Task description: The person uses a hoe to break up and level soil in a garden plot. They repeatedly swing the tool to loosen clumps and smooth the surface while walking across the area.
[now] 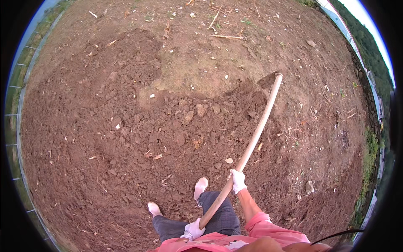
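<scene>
A hoe with a long pale wooden handle (257,136) slants from my waist up to the right. Its dark, soil-coloured blade (268,80) rests at the edge of the dug earth and looks partly sunk in it. In a white glove, my left hand (194,229) is wrapped round the handle's lower end, close to my body. Farther up, my right hand (238,181), also white-gloved, grips the handle with its fingers closed. Loose brown clods (189,115) lie left of the blade, along a step of firmer, paler ground (189,69).
My light-coloured shoes (201,186) stand on the turned soil. Dry stalks (228,37) and small pale stones (228,160) are scattered about. A fence (20,115) runs along the left rim. Weeds (369,155) and a low dark edge border the plot on the right.
</scene>
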Action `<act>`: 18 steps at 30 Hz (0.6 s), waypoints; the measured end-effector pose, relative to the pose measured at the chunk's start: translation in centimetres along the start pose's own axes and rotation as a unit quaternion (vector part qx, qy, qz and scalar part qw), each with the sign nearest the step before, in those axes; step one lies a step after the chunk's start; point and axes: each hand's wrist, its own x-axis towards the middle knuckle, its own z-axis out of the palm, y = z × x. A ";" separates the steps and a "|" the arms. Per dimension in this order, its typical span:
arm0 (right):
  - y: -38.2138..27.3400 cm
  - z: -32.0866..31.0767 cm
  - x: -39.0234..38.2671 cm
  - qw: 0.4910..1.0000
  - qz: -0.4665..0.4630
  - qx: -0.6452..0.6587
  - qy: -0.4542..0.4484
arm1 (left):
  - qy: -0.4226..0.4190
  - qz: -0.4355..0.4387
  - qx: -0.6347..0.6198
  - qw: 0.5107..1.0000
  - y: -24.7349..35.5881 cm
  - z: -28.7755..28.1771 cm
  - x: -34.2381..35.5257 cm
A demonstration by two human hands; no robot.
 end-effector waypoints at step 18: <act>-25.4 -14.6 6.9 0.966 -0.174 -0.075 0.178 | -0.077 0.222 -0.058 0.970 22.6 -1.6 10.2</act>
